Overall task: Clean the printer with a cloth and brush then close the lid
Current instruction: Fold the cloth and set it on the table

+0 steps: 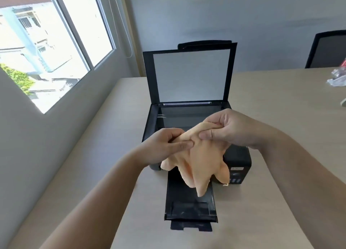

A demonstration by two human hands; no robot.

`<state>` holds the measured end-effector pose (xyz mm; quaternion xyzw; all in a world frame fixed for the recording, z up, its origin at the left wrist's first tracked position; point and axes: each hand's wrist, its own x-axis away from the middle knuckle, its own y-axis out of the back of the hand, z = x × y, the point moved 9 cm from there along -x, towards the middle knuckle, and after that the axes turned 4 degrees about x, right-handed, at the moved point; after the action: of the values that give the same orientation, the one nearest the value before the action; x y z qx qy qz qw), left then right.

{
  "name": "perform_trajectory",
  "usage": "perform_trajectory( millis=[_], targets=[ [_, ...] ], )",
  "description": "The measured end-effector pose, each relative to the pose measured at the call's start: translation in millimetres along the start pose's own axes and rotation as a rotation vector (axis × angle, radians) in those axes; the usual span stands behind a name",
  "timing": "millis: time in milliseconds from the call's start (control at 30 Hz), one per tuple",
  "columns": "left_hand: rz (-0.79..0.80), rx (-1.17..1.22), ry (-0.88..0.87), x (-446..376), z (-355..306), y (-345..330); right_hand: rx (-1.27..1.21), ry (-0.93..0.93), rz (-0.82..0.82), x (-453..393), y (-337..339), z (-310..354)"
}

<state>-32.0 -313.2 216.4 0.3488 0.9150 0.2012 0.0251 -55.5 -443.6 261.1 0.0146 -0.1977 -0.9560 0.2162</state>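
Both forearms reach in from the bottom edge, and past them I see the tray (191,209) pulled out flat toward me on the table (280,117), with an extension flap at its near end. Above the tray I have the cloth (202,160), peach-coloured, hanging in loose folds over the front of the printer (241,160). My left hand (164,145) pinches its upper edge between thumb and forefinger; my right hand (230,129) pinches the same edge just beside it, thumb against fingers. Behind the hands lies the dark scanner glass (179,117), uncovered. Further back the lid (191,74) stands upright, its white pad facing me. A chair (327,50) sits beyond the table at right, a window (46,42) at left
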Motion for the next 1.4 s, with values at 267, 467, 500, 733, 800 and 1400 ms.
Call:
perform_trajectory(
  millis=[267, 467, 500, 733, 800, 1400],
  targets=[
    [-0.108, -0.092, 0.087, 41, 17, 42, 0.061, 0.020, 0.102, -42, -22, 4],
    [-0.255, -0.234, 0.203, 81, 33, 77, 0.039, -0.125, 0.361, -70, -71, -5],
    [-0.280, -0.305, 0.234, 88, 37, 83, 0.010, -0.161, 0.427, -73, -85, -9],
    [-0.137, -0.710, 0.516, 147, 123, 82, -0.005, -0.344, 0.699, -76, -218, -44],
    [-0.132, -0.579, 0.603, 164, 152, 81, -0.055, -0.356, 0.648, -88, -230, -51],
    [-0.302, -0.422, 0.686, 236, 227, 191, 0.518, -0.208, 0.518, -214, -249, -20]
  ],
)
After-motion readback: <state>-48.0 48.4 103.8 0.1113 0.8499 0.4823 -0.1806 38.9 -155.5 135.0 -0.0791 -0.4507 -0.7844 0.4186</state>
